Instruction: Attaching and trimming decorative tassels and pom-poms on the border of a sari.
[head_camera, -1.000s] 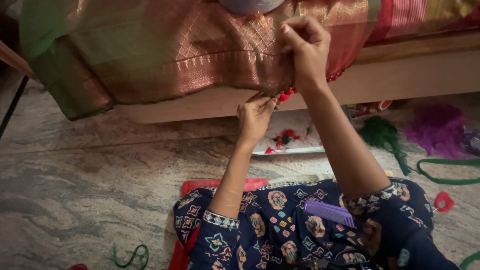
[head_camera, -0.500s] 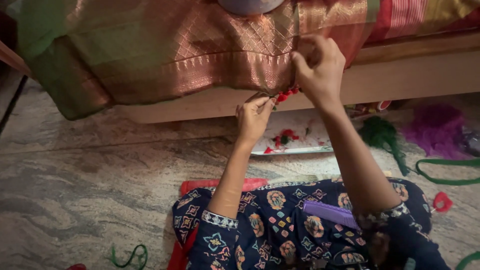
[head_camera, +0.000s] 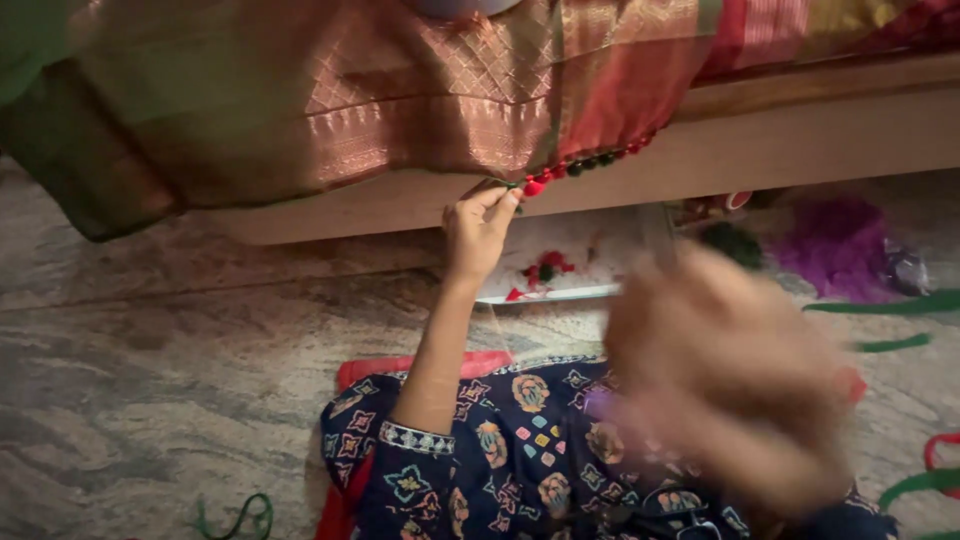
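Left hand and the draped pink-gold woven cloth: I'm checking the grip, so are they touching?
Touching. The head view shows the left hand pinching the pink-gold woven cloth's lower edge beside the red bead.

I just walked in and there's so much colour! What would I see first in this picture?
First, the big shiny pink and gold cloth draped over the wooden ledge along the top. At its hem, in the middle, the left hand pinches a row of red and dark tassel balls. Low on the right, the right hand is a large blur close to the camera, and purple fluff lies on the floor behind it.
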